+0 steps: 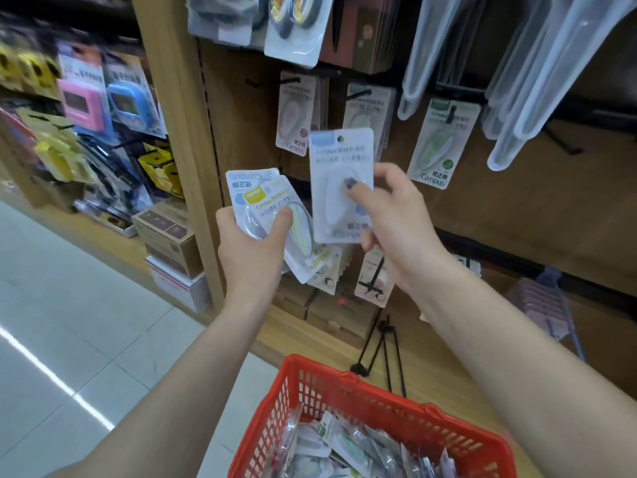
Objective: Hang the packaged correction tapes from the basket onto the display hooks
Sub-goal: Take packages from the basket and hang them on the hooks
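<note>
My right hand [389, 215] pinches a blue-topped correction tape pack [339, 167] upright in front of the display board. My left hand [253, 246] grips a small fan of packs [258, 194], the front one with a yellow label. On the board hang a pink pack [296, 119], a grey pack [368, 113] and a green pack [443, 143], each on a black hook. A bare black hook [256, 82] sticks out left of the pink pack. The red basket [337, 391] at the bottom holds several more packs [344, 450].
A wooden upright [179, 132] divides this board from a bay of colourful goods [86, 98] on the left. Clear plastic sleeves [537, 63] hang at the upper right. Cardboard boxes [169, 236] stand on the low shelf; loose black hooks [382, 346] lie near the basket.
</note>
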